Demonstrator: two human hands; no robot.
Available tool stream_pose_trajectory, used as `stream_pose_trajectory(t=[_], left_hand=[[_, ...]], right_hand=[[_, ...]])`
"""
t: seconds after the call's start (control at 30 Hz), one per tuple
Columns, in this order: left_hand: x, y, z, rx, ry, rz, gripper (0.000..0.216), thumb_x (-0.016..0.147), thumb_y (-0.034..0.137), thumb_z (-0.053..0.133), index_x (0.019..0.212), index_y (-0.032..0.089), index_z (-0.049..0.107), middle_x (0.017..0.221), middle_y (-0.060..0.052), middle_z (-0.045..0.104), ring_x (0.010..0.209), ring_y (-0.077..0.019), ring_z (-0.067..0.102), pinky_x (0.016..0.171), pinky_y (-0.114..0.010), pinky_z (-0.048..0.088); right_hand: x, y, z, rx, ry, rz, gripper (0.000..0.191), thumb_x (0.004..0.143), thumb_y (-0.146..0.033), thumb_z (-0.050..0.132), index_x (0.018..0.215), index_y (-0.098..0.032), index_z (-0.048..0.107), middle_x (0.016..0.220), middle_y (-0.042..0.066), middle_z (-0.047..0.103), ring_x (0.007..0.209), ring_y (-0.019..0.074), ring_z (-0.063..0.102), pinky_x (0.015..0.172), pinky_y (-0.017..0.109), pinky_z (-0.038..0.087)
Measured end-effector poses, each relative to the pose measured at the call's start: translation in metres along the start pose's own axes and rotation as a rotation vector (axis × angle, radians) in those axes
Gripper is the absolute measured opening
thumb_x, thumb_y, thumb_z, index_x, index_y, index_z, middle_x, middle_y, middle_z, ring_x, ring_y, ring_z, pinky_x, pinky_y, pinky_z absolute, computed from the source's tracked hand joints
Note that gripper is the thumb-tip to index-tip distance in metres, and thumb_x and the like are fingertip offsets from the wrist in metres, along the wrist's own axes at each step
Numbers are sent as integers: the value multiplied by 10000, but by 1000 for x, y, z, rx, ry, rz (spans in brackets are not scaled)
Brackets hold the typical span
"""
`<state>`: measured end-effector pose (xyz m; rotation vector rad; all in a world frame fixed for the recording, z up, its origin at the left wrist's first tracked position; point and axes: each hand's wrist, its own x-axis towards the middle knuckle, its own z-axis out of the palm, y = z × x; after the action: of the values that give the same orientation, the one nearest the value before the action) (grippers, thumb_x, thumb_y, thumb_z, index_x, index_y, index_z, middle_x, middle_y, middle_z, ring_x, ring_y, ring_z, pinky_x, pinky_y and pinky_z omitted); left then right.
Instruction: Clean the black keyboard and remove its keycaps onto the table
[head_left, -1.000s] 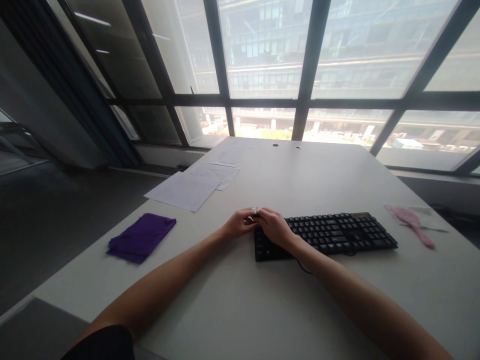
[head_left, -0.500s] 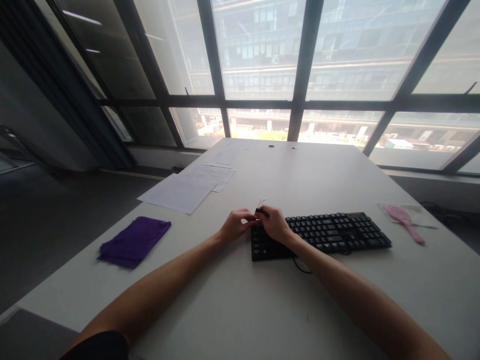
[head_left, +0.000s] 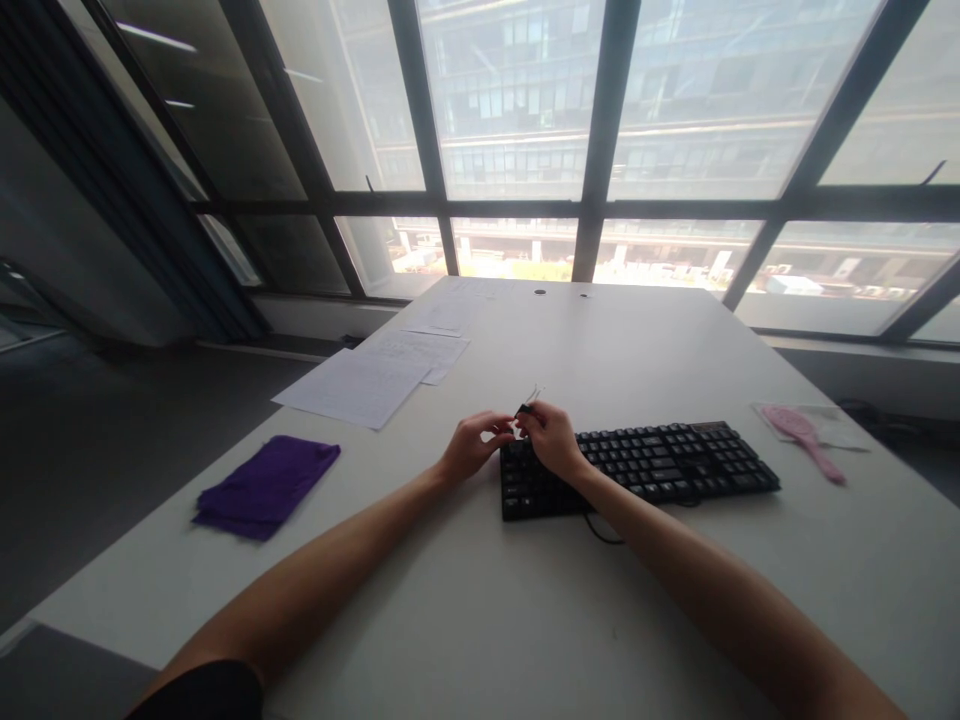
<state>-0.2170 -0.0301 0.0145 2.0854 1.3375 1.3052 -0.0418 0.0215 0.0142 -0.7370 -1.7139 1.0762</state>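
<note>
The black keyboard point(head_left: 660, 465) lies on the white table with its left end under my hands. In my right hand point(head_left: 551, 437), closed above the keyboard's left part, is a keycap puller point(head_left: 524, 409) with a black body. Its two thin wire prongs stick up and away from me. My left hand point(head_left: 472, 443) is just beyond the keyboard's left edge, thumb and fingers pinched together close to the right fingertips. A tiny dark spot shows at that pinch, too small to name.
A folded purple cloth point(head_left: 268, 487) lies to the left, with several paper sheets point(head_left: 360, 385) behind it. A pink hairbrush point(head_left: 802, 435) rests partly on a clear bag at the right. The keyboard's cable point(head_left: 602, 533) loops out in front. Windows stand behind the table.
My right hand has drawn slightly up and away from the left fingertips, and the puller has shifted a little up and right with it. My left hand stays almost in place.
</note>
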Motion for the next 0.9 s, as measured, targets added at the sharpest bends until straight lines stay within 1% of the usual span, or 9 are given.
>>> stream_pose_trajectory(t=[0.1,0.2,0.3,0.37,0.43,0.53,0.7,0.83,0.9], left_hand=[[-1,-2,1,-33,18,13,353,837,343,731,1141,173,676,964,-75,730,836,-170,678,804,-330,557],[-1,-3,2,-10,25,35,362,844,284,723,1185,189,648,965,-60,729,861,-161,677,831,-329,549],[-1,-2,3,-2,32,41,382,846,259,715,1207,198,608,966,-48,725,867,-158,673,822,-326,547],[-1,-1,3,25,34,41,338,853,251,702,1171,195,604,976,-51,718,862,-163,666,813,-331,545],[-1,0,2,83,11,60,233,869,238,677,1092,193,628,988,-59,705,869,-172,652,819,-341,536],[-1,0,2,159,-39,123,114,900,203,627,1008,204,662,1015,-70,678,955,-196,627,877,-363,512],[-2,-2,2,178,-13,172,148,902,179,618,1034,214,675,1119,-91,625,1069,-217,591,939,-384,492],[-3,0,3,178,-24,188,170,904,193,626,1065,215,673,1136,-96,618,1085,-222,578,952,-402,486],[-3,3,3,164,-16,187,151,901,216,641,1047,214,680,1121,-91,623,1075,-218,580,947,-397,488]], right_hand=[[0,0,0,10,26,0,194,882,-349,569,784,-190,622,708,13,676,621,152,628,605,263,475],[0,-1,0,-9,33,-15,186,890,-343,561,800,-192,622,724,14,682,630,152,633,621,265,477],[-1,-2,1,-66,53,-33,189,911,-347,538,815,-201,611,725,7,683,650,153,642,649,269,478],[-1,-2,1,-96,67,-21,200,926,-358,518,821,-207,597,717,3,684,653,153,646,655,268,478],[-1,-2,2,-103,60,7,209,937,-373,501,833,-211,585,713,0,687,636,151,648,638,263,474],[0,-1,3,-101,38,35,218,941,-394,493,842,-215,569,701,-4,686,607,148,642,606,253,465],[0,2,3,-113,45,33,233,944,-403,487,824,-216,555,669,-3,678,595,148,628,599,251,456],[1,2,3,-116,55,26,237,948,-398,478,809,-215,534,662,-2,671,604,150,629,602,252,454],[1,1,3,-100,55,32,238,950,-402,477,809,-216,524,660,-2,671,597,148,628,594,249,453]])
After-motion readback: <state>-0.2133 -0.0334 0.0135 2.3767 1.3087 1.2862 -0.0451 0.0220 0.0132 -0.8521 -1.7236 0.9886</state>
